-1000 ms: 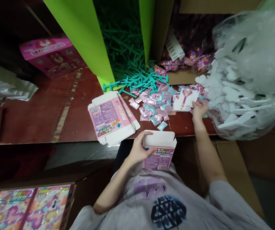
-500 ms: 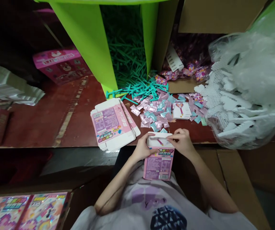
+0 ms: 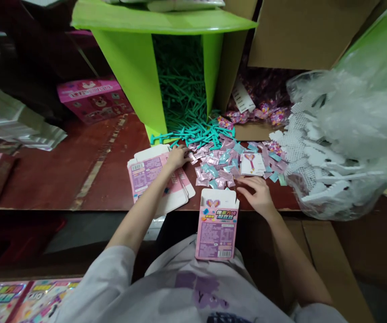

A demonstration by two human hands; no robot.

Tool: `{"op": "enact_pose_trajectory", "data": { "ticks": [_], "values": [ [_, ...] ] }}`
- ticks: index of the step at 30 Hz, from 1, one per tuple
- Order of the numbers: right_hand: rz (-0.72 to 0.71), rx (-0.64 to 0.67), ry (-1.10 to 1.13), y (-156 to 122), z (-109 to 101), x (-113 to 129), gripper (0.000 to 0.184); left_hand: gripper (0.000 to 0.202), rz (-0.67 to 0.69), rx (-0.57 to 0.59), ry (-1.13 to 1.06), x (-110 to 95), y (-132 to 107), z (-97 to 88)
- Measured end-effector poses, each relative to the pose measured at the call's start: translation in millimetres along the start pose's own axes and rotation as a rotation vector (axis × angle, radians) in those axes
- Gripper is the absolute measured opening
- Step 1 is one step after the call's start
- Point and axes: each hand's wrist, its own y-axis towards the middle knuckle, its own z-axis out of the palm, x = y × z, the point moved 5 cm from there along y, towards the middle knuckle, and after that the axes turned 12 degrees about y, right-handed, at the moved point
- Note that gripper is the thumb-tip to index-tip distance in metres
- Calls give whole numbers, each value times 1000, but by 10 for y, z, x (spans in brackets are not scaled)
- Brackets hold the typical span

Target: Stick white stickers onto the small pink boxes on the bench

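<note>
A pink open-topped box (image 3: 217, 224) leans between my lap and the table edge, with neither hand on it. My left hand (image 3: 179, 157) reaches forward over the stack of flat pink box blanks (image 3: 153, 172) to the near edge of the pile of pink and teal sachets (image 3: 218, 161). Whether it grips a sachet I cannot tell. My right hand (image 3: 257, 194) rests on the table just right of the box, fingers spread, near the sachets. A stack of cards printed with a heart wand (image 3: 252, 163) lies beyond it.
Teal plastic sticks (image 3: 193, 130) spill from a green bin (image 3: 136, 76). A clear bag of white pegboards (image 3: 335, 148) fills the right. Behind are a cardboard box with small packets (image 3: 264, 107), a pink printed box (image 3: 94, 98) and white stacked blanks (image 3: 15, 121). Printed boxes (image 3: 18, 300) lie lower left.
Both hands have left the box, which now stands unheld. My left hand went forward to the sachet pile. My right hand moved right onto the table.
</note>
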Motion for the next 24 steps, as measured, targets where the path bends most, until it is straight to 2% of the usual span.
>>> {"op": "enact_pose_trajectory", "data": {
  "ticks": [2,4,8,10,12,14,16,19,21,24],
  "values": [
    [-41,27,-47,35,3,-54,25,33,-4,-50,-31,90,60,39],
    [5,-12,-161,161,-147,-304,27,33,-58,-83,-69,156,75,66],
    [272,-128,-522,598,-797,-1222,41,32,-76,-101,-71,158,57,92],
    [344,6,-692,792,-1007,-1645,45,30,-68,-139,-40,132,33,74],
    [342,205,-811,903,-1061,-1922,47,29,-63,-172,-9,110,6,55],
    [315,341,-869,938,-1029,-2050,44,27,-39,-172,-22,90,-13,50],
    [293,370,-890,951,-995,-2081,35,24,-1,-178,-83,74,-28,43],
    [244,268,-878,1023,-1060,-2070,29,17,21,-276,-189,73,-59,-9],
    [254,89,-862,1137,-1237,-2095,35,12,31,-378,-248,70,-89,-56],
    [399,-171,-803,1374,-1552,-2236,39,9,102,-502,-312,24,-132,-101]
  ]
}}
